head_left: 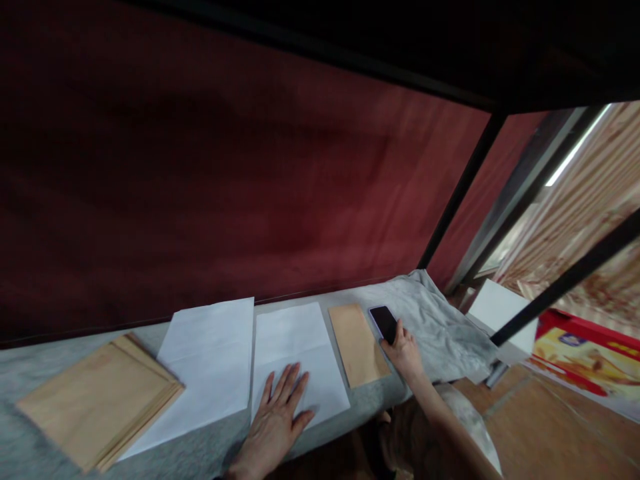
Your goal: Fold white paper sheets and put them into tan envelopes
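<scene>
"While the left hand (276,419) is seen near the middle, is anything gripped by it?"

"Nothing is gripped. It is laid flat, palm down and fingers spread, on the near part of the right sheet (293,333)."

"And how is the right hand (406,353) occupied?"

"The near end of the phone (383,322) is grasped between its thumb and fingers. Whether the phone is lifted off the grey cloth (440,327) cannot be told."

"Where is the phone found?"

"It is seen just to the right of the brown paper (356,347), toward the far end of that paper, with its dark screen turned up. The brown paper is placed between the phone and the right sheet."

"What is laid farther left?"

"The left sheet (213,363) is set just beside the right one, with a narrow strip of cloth shown between them. Its left edge is overlapped by the brown stack (100,400), which is laid at a slant."

"And around the cloth?"

"The far side is closed off by a red curtain (250,180). Beyond the right end, a white box (500,313) is seen, and farther right a red box (590,363) is placed by the tiled floor (545,417)."
</scene>
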Tool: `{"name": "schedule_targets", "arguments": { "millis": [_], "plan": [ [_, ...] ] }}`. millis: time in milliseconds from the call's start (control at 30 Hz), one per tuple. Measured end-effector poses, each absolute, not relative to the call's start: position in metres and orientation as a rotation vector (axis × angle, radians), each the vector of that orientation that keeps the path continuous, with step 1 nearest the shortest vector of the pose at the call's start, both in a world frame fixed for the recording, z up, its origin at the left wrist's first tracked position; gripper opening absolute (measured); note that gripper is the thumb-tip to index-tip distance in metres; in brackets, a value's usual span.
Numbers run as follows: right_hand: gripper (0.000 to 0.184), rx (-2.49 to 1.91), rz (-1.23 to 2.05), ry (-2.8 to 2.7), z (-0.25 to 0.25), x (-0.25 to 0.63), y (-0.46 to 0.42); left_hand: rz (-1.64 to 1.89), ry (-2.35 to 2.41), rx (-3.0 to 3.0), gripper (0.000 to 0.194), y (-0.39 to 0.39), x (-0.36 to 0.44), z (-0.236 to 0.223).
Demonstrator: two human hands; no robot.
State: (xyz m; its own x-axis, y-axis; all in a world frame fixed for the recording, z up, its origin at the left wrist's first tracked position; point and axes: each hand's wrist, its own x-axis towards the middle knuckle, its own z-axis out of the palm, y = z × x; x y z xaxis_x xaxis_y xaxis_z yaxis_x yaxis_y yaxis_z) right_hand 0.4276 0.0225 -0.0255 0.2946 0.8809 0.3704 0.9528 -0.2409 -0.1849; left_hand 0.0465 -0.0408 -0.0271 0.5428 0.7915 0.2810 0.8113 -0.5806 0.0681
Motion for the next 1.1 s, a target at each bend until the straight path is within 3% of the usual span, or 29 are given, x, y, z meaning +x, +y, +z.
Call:
{"name": "schedule_targets", "arguments": {
  "millis": [167, 433, 633, 800, 1100],
  "plan": [
    [0.056, -2.062, -0.469, -1.757, -0.020, 0.402, 0.018, -0.421, -1.438, -2.723, 0.064, -0.042, 0.048, -0.023],
    [0.030, -2.212, -0.455, -1.770, -0.023, 0.356, 0.007, -0.443, -1.441, -2.812, 0.067, -0.044, 0.046, -0.015],
    [0.018, -2.229, -0.462, -1.751, -0.019, 0.357, 0.009, -0.376, -1.477, -2.893, 0.081, -0.046, 0.046, -0.007],
    [0.022, -2.216, -0.480, -1.737, -0.016, 0.364, 0.010, -0.370, -1.482, -2.941, 0.087, -0.049, 0.048, -0.002],
    [0.025, -2.138, -0.513, -1.805, -0.009, 0.368, 0.012, -0.402, -1.407, -3.011, 0.077, -0.050, 0.045, -0.002]
  ]
}}
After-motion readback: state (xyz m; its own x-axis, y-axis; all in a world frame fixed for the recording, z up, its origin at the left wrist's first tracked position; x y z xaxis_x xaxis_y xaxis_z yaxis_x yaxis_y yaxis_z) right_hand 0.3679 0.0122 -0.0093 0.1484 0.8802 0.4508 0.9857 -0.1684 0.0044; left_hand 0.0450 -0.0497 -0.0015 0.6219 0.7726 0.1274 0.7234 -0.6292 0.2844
